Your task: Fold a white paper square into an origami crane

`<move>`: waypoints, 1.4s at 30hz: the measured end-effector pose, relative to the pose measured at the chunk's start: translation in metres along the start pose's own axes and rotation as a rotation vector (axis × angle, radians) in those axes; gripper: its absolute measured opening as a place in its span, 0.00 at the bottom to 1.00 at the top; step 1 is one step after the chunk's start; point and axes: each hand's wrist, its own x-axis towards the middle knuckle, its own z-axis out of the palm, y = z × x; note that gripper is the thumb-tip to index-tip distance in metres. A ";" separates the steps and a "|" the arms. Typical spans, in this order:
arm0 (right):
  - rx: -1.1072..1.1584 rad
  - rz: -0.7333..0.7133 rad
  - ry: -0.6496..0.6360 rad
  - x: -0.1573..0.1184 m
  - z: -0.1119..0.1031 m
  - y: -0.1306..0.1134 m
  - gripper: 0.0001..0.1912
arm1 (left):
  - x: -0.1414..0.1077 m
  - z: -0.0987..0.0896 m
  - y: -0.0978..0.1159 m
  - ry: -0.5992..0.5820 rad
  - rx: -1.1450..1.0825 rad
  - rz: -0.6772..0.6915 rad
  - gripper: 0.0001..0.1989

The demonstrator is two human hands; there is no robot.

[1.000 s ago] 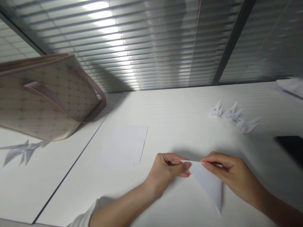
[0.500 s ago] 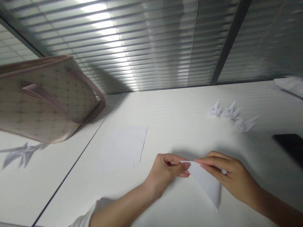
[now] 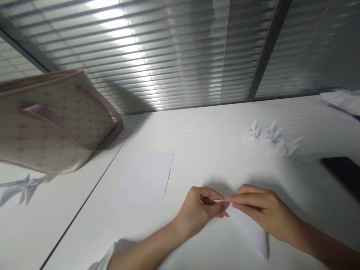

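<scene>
A folded sheet of white paper (image 3: 250,227) is held between both hands just above the white table, its long pointed end hanging toward me. My left hand (image 3: 204,206) pinches the paper's upper left corner between thumb and fingers. Close against it, my right hand (image 3: 258,208) pinches the top edge, and its fingertips meet the left thumb. The fingers cover much of the paper's top. To the left lies a flat stack of white paper (image 3: 144,176). Several small white origami cranes (image 3: 270,133) stand in a row at the back right.
A pale handbag (image 3: 53,127) with pink straps stands at the left. Beside its base lie larger folded paper cranes (image 3: 24,187). A black phone (image 3: 341,170) rests at the right, and crumpled white paper (image 3: 341,101) sits at the far right. Window blinds (image 3: 168,56) rise behind the table.
My right hand has slid left along the paper's top edge, up to the left thumb. Both hands and the paper sit slightly lower in view.
</scene>
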 end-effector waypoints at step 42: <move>0.293 0.344 0.169 0.008 -0.015 -0.013 0.10 | -0.022 0.001 0.021 -0.119 0.544 0.239 0.22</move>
